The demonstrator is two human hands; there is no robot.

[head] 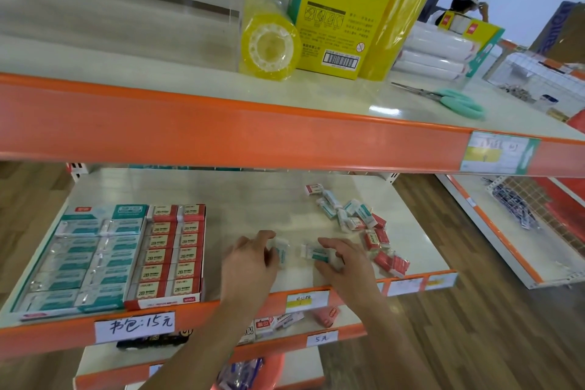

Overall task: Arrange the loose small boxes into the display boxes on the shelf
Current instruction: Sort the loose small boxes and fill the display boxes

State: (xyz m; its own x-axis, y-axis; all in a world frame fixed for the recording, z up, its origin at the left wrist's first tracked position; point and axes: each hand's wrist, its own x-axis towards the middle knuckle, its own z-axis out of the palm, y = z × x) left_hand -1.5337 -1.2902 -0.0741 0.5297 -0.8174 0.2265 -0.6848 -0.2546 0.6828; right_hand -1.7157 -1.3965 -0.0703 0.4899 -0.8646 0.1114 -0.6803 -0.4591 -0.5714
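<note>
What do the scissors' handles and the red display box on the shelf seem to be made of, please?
Scissors: handles look like matte mint plastic, with an even colour and rounded loops; the blades look metal. Red display box: probably printed cardboard, with flat thin walls and printed lettering.

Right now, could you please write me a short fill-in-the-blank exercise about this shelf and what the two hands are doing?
1. Each hand, left hand and right hand, grips a small white-and-____ box.
2. The display boxes sit at the ____ end of the middle shelf.
3. The scissors on the top shelf have ____ handles.
4. The loose small boxes lie to the ____ of both hands.

Missing words: teal; left; teal; right
</note>
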